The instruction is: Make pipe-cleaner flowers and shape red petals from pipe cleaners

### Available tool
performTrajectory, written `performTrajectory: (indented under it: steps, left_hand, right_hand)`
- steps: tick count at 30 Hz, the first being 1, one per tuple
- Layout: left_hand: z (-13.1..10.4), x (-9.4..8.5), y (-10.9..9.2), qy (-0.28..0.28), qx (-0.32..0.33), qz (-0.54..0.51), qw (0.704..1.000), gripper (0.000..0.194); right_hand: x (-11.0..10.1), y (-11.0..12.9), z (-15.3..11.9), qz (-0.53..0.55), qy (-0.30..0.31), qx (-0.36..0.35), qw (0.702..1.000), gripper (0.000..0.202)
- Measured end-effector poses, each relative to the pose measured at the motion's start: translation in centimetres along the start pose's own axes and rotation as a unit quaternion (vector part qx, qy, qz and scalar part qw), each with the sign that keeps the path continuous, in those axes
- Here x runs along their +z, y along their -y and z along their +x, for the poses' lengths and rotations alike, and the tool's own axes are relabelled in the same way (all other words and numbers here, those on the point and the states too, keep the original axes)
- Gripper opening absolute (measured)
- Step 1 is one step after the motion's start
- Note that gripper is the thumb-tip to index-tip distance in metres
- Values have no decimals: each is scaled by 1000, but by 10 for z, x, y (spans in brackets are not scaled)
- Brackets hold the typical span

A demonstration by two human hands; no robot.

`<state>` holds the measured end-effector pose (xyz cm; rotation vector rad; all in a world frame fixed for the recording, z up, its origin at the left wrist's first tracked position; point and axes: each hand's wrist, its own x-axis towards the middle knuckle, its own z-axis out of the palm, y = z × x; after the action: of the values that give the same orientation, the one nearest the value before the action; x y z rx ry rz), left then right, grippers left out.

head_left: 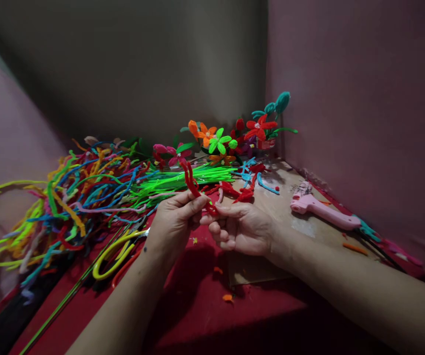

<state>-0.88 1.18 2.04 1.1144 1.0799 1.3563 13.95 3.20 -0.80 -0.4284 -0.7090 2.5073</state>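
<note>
Between my two hands is a red pipe cleaner (189, 178), bent into a narrow loop that rises above the fingers. My left hand (179, 214) pinches it near the lower part of the loop. The thumb and fingers of my right hand (240, 227) are closed on its lower end, just to the right of the left fingertips. A small bit of green shows at the pinch. Just behind the hands lie several red pipe-cleaner pieces (244, 195) on brown cardboard (282, 231).
A heap of multicoloured pipe cleaners (83, 182) spreads at left, beside a green bundle (197, 176). Yellow-handled scissors (112, 256) lie near my left wrist. A pink glue gun (323, 211) rests at right. Pipe-cleaner flowers (218, 142) stand at the back before the walls.
</note>
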Motion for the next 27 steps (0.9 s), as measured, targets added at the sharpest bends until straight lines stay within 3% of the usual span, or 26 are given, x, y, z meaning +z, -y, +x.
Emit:
performTrajectory:
  steps: [9,19,23,27]
  left_hand:
    - [-1,3,-2,12,-3,-9,1000,19]
    - [-1,2,0,29,28,15,999,14]
    - [-4,1,2,51,24,81,995,14]
    - [-7,1,6,11,17,104,994,16]
  right_hand:
    - [-1,-4,3,48,9,-35,998,8]
    - [3,-5,4,-11,-57,-64,996,4]
    - [-1,-5,5,-41,-68,-91,993,5]
    - [-1,-4,4,-97,-55,-113,987,12]
